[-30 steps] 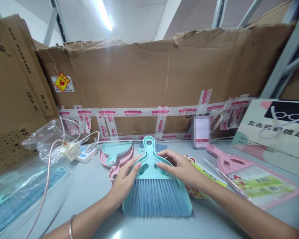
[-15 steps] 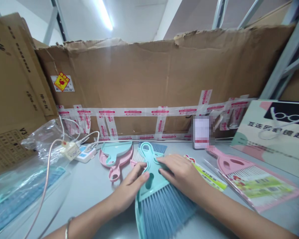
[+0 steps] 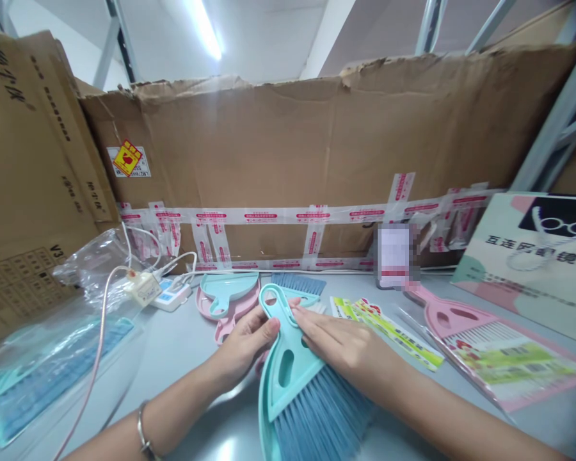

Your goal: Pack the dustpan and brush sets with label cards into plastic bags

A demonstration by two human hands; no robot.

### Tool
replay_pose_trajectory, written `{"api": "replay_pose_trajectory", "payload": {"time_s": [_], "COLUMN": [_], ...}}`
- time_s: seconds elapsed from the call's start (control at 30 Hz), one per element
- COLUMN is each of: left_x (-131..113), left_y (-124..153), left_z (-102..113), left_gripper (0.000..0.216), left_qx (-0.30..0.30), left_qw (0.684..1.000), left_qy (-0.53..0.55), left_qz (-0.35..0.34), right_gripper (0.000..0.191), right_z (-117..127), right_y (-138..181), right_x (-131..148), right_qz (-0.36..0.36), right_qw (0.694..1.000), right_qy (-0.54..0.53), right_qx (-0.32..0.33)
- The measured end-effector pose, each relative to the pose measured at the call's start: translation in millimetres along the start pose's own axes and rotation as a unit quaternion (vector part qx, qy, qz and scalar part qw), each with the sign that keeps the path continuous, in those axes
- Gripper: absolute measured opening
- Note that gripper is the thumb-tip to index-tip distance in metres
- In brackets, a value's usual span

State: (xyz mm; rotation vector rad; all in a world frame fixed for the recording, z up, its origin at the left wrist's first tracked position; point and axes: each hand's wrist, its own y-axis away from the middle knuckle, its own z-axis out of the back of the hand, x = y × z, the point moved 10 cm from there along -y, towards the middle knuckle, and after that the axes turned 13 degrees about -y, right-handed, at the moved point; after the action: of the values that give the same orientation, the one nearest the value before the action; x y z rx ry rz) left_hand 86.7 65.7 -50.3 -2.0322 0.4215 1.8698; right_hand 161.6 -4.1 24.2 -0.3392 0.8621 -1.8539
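A turquoise hand brush (image 3: 288, 358) with blue bristles lies against a matching dustpan (image 3: 265, 410), whose rim shows along its left side. Both handles point away from me, raised above the grey table. My left hand (image 3: 242, 346) closes around the handle from the left, thumb on top. From the right, my right hand (image 3: 343, 336) grips the handle's edge, its fingers pressed together and fairly straight. Behind them lie a turquoise dustpan (image 3: 230, 289) on a pink dustpan (image 3: 240, 314), and another blue-bristled brush (image 3: 300, 286), partly hidden by my hands.
At the right is a bagged pink brush set (image 3: 504, 346), with yellow-green labels (image 3: 393, 330) beside it. A bagged turquoise set (image 3: 57, 371), a power strip (image 3: 170, 294) and a cable (image 3: 100, 333) are at left. A large cardboard box (image 3: 249, 153) walls the back.
The brush and dustpan have tilted, their handle end shifting slightly left and lower. My right fingers have drawn together along the handle, and my left hand has moved with it. The view has shifted slightly.
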Motion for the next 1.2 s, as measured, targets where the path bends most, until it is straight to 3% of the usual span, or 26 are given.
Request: {"api": "replay_pose_trajectory", "payload": {"time_s": [0.17,0.37,0.57,0.63,0.77,0.83,0.97,1.07,1.2], "left_x": [-3,-14,-26,-24,-17,-18,-24,-29,-25], "left_y": [-1,1,7,7,5,6,7,7,2], "left_z": [0,10,11,10,-5,-9,-1,9,4], "left_gripper": [0.051,0.047,0.047,0.045,0.045,0.047,0.046,0.04,0.039], "left_qx": [0.007,-0.068,-0.106,-0.086,0.032,0.053,0.006,-0.036,-0.004], "left_qw": [1.0,0.994,0.986,0.99,0.997,0.996,0.997,0.996,0.998], "left_qy": [-0.011,-0.066,-0.114,-0.098,-0.044,-0.029,-0.028,-0.007,0.025], "left_qz": [-0.028,-0.056,-0.061,-0.059,-0.054,-0.063,-0.078,-0.077,-0.051], "right_gripper": [0.027,0.029,0.033,0.03,0.024,0.023,0.024,0.023,0.019], "right_z": [18,14,12,15,25,28,31,40,31], "right_y": [-5,-3,-1,-2,-2,-1,-1,1,3], "right_x": [4,5,7,5,-1,-2,0,-16,-25], "right_qz": [0.002,0.007,0.011,0.001,-0.032,-0.041,-0.018,-0.077,-0.112], "right_qw": [0.999,1.0,1.0,0.999,0.995,0.994,0.993,0.988,0.988], "right_qy": [0.01,-0.019,0.004,-0.016,-0.038,-0.032,-0.064,-0.069,-0.065], "right_qx": [-0.046,-0.018,-0.016,-0.027,-0.084,-0.099,-0.095,-0.112,-0.08]}}
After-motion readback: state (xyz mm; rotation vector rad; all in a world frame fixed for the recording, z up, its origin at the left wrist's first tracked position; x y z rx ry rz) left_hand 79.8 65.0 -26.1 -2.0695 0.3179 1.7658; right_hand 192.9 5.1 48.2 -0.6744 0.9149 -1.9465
